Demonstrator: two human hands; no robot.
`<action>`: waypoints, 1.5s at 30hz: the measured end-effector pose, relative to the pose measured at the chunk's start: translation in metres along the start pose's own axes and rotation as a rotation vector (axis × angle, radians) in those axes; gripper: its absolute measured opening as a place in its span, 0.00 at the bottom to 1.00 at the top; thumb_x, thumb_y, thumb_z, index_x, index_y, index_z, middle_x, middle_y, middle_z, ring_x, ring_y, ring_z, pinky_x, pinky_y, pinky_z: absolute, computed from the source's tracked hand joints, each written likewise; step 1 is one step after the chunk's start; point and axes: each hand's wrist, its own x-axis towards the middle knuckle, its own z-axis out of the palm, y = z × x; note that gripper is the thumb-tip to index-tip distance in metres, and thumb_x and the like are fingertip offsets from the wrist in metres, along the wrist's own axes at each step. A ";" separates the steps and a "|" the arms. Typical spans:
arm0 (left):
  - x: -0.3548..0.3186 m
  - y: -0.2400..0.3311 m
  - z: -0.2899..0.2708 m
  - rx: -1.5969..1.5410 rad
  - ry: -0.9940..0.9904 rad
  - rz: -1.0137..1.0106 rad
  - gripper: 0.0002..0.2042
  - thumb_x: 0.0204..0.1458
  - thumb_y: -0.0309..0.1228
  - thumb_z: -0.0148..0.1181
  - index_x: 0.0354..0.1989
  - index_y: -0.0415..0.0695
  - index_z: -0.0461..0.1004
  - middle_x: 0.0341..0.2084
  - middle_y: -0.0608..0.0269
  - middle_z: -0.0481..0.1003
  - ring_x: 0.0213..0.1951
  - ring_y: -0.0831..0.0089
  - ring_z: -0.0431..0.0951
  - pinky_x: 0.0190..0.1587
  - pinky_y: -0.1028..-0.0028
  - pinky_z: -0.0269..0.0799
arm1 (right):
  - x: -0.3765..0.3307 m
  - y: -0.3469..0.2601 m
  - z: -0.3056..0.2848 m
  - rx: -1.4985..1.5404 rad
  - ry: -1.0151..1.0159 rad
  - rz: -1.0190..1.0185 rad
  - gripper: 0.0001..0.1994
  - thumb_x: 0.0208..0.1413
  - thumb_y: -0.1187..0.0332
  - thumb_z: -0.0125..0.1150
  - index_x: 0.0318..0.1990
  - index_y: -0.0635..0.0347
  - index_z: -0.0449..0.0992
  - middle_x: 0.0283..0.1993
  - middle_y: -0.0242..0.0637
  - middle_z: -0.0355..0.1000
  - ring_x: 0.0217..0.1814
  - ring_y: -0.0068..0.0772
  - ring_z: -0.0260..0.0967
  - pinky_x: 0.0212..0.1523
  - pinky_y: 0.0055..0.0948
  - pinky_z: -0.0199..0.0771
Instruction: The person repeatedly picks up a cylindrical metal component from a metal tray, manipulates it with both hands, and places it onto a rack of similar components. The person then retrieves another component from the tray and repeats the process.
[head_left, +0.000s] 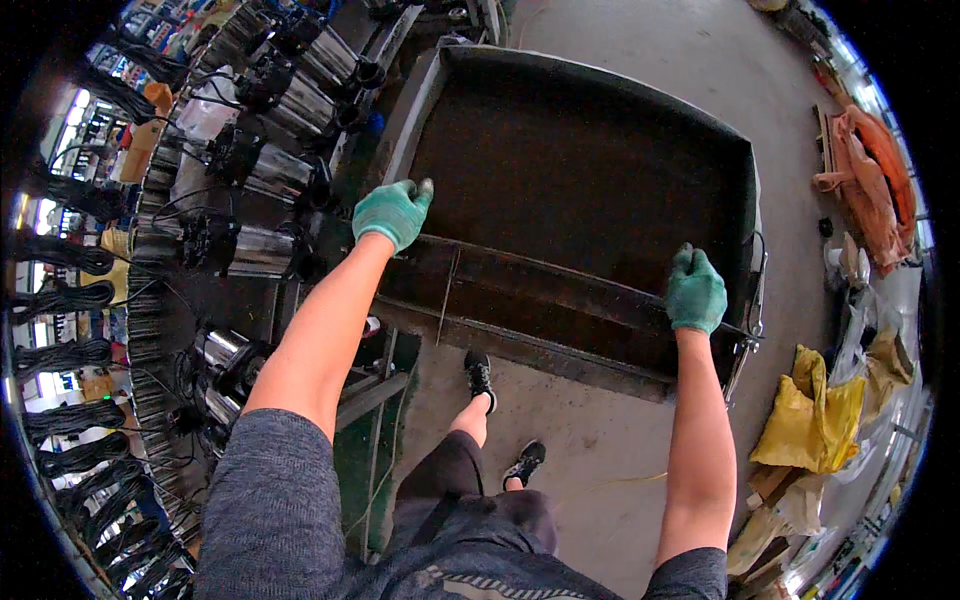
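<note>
Both green-gloved hands are curled over the crossbar [540,270] of a big dark metal bin [570,170]: the left hand [392,215] near one end, the right hand [696,290] near the other. Their undersides are hidden, so how tightly they squeeze cannot be told. The bin stretches out beyond the hands, and its near edge lies between them and the body.

A wide, even hold like this should steer best, I judge; equal effort from both arms would stop the bin slewing. The left thumb sticks up, so wrapping it round the bar would make that side surer. Just beyond the right hand, on its outer side, a metal latch [752,340] could pinch fingers that slide outward. Shiny cylinders [262,250] crowd the left hand's outer side, so the bin's left wall needs room there. A yellow sack [810,415] lies well to the right hand's right. Below and between the hands, the shoes [480,380] want clearance from the near edge.
</note>
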 end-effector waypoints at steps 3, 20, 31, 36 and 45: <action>0.025 0.008 -0.002 -0.009 0.017 -0.019 0.29 0.67 0.59 0.41 0.47 0.50 0.82 0.47 0.50 0.82 0.51 0.48 0.81 0.53 0.52 0.76 | 0.026 -0.004 0.011 -0.026 0.021 0.008 0.24 0.70 0.44 0.45 0.36 0.50 0.80 0.35 0.50 0.80 0.40 0.63 0.78 0.37 0.57 0.76; 0.098 0.045 -0.019 -0.047 -0.051 0.042 0.29 0.67 0.59 0.40 0.43 0.51 0.82 0.42 0.50 0.83 0.47 0.48 0.82 0.51 0.52 0.76 | 0.118 -0.012 0.024 -0.045 -0.064 0.058 0.25 0.69 0.43 0.45 0.42 0.53 0.81 0.38 0.54 0.79 0.42 0.65 0.77 0.41 0.56 0.76; 0.105 0.048 -0.029 -0.079 -0.115 0.073 0.25 0.68 0.55 0.42 0.39 0.48 0.81 0.38 0.49 0.83 0.44 0.47 0.82 0.47 0.51 0.77 | 0.122 -0.009 0.029 -0.042 -0.081 0.079 0.22 0.69 0.47 0.50 0.37 0.55 0.80 0.35 0.53 0.79 0.39 0.64 0.77 0.38 0.56 0.75; 0.107 0.051 -0.034 -0.059 -0.147 0.050 0.26 0.67 0.55 0.43 0.38 0.47 0.81 0.37 0.49 0.83 0.43 0.46 0.82 0.47 0.51 0.77 | 0.123 -0.012 0.025 -0.033 -0.099 0.035 0.22 0.69 0.48 0.49 0.35 0.55 0.78 0.33 0.52 0.78 0.37 0.64 0.76 0.36 0.56 0.74; 0.100 0.040 -0.043 -0.195 -0.150 0.021 0.25 0.63 0.55 0.48 0.36 0.46 0.81 0.37 0.50 0.83 0.43 0.48 0.82 0.45 0.51 0.77 | 0.118 -0.014 0.026 -0.053 -0.212 0.000 0.25 0.70 0.46 0.45 0.47 0.57 0.82 0.40 0.55 0.80 0.42 0.66 0.76 0.41 0.57 0.74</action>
